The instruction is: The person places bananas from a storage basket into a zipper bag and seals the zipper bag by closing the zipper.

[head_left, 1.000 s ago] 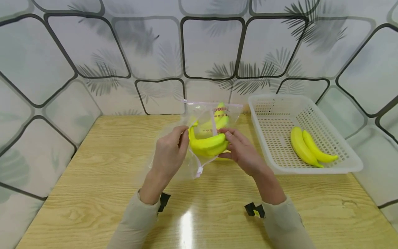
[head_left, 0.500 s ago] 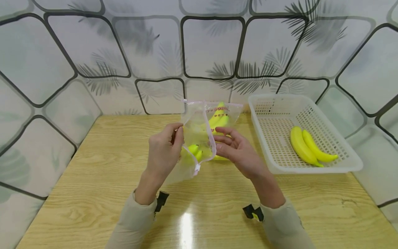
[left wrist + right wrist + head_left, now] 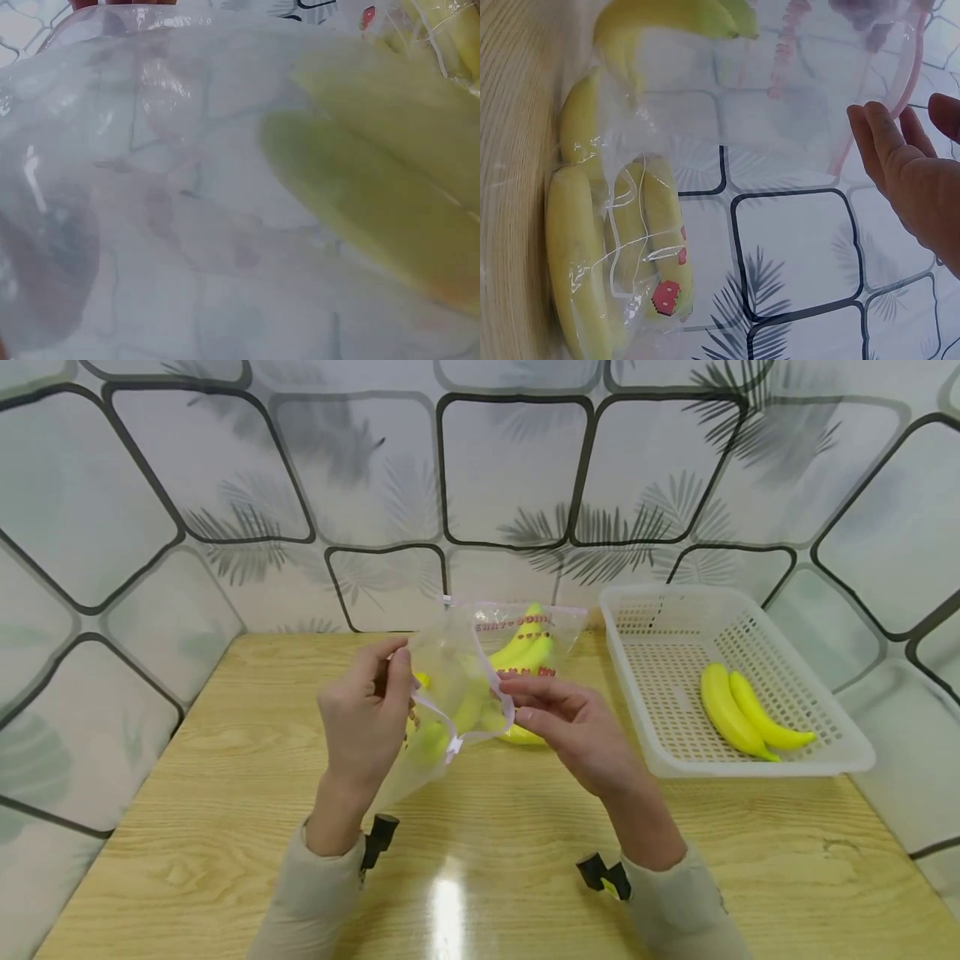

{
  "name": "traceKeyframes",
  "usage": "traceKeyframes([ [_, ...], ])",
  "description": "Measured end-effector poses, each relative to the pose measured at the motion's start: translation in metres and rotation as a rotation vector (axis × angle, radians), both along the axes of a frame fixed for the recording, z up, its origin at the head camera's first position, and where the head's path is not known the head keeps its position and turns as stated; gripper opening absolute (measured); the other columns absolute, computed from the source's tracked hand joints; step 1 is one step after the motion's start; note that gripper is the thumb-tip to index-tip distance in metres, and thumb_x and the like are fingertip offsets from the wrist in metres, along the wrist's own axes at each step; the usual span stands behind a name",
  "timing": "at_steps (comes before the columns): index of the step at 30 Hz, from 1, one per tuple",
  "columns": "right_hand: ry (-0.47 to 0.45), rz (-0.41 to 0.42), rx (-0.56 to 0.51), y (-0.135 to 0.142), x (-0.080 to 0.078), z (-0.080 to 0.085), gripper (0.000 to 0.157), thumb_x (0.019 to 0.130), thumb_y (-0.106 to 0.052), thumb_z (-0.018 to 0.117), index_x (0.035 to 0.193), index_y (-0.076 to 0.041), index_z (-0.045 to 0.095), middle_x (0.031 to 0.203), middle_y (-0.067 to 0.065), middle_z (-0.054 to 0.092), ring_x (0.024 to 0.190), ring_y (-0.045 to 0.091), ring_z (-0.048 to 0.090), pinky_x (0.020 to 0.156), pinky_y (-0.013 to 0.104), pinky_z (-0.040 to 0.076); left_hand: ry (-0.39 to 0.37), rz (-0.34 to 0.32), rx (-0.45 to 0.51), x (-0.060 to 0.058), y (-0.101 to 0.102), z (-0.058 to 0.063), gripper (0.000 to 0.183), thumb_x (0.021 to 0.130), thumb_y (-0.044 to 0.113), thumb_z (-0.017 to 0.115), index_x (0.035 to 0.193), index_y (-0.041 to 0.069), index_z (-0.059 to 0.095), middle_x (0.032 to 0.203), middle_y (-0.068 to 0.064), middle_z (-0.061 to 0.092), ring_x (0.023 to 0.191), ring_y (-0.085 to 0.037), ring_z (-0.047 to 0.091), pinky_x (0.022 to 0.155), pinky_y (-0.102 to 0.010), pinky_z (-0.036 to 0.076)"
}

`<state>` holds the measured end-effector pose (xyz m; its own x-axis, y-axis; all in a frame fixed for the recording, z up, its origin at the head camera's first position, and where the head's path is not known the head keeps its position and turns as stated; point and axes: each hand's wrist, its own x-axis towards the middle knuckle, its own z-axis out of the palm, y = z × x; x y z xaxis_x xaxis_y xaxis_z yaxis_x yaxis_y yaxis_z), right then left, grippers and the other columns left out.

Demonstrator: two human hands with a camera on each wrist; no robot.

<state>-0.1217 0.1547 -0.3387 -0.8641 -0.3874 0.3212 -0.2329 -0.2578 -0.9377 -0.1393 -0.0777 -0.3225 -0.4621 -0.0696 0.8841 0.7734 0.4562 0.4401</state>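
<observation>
My left hand (image 3: 365, 710) pinches one side of the mouth of a clear zip bag (image 3: 442, 652). Straight fingers of my right hand (image 3: 562, 718) touch the opposite pink-edged side, its thumb apart from them in the right wrist view. Between the hands the mouth gapes, with a white slider (image 3: 453, 746) at its near corner. Yellow-green bananas (image 3: 367, 195) lie inside, blurred through the plastic in the left wrist view. Right behind it is a second zip bag (image 3: 570, 620) with red print, holding bananas (image 3: 517, 653); the front bag partly hides it.
To the right stands a white perforated plastic basket (image 3: 652, 693) with two bananas (image 3: 723, 710) in it. All of this is on a wooden table (image 3: 225, 827), backed by a patterned wall covering (image 3: 510, 468).
The banana bunch held between both hands has gone down into the front bag. My left hand has drawn left with the bag's edge, and the right hand now touches the mouth's other side.
</observation>
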Motion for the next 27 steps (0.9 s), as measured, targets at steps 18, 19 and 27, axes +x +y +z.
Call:
traceKeyframes([
  [18, -0.118, -0.129, 0.228, 0.003, -0.006, -0.004, 0.037, 0.098, -0.004, 0.056, 0.131, 0.013, 0.056, 0.124, 0.016, 0.066, 0.111, 0.016, 0.064, 0.094, 0.026, 0.051, 0.000, -0.047, -0.154, -0.007, 0.014, -0.012, 0.011, 0.091, -0.007, 0.063, 0.099, -0.011, 0.068, 0.061, -0.010, 0.061, 0.044, -0.010, 0.047, 0.042, -0.019, 0.037],
  [19, -0.128, -0.131, 0.257, 0.004, -0.008, -0.006, 0.037, 0.099, -0.006, 0.056, 0.132, 0.012, 0.056, 0.127, 0.020, 0.063, 0.114, 0.020, 0.063, 0.095, 0.028, 0.051, -0.006, -0.034, -0.179, -0.009, 0.016, -0.014, 0.010, 0.091, -0.007, 0.063, 0.099, -0.011, 0.068, 0.061, -0.010, 0.061, 0.045, -0.011, 0.046, 0.042, -0.020, 0.037],
  [27, -0.249, -0.053, 0.338, 0.009, -0.030, -0.032, 0.046, 0.102, -0.014, 0.052, 0.139, 0.014, 0.046, 0.143, 0.032, 0.046, 0.135, 0.041, 0.044, 0.112, 0.047, 0.036, -0.106, 0.031, -0.344, -0.020, 0.018, -0.033, 0.011, 0.092, -0.003, 0.064, 0.102, -0.009, 0.067, 0.070, -0.013, 0.066, 0.052, -0.016, 0.054, 0.047, -0.027, 0.046],
])
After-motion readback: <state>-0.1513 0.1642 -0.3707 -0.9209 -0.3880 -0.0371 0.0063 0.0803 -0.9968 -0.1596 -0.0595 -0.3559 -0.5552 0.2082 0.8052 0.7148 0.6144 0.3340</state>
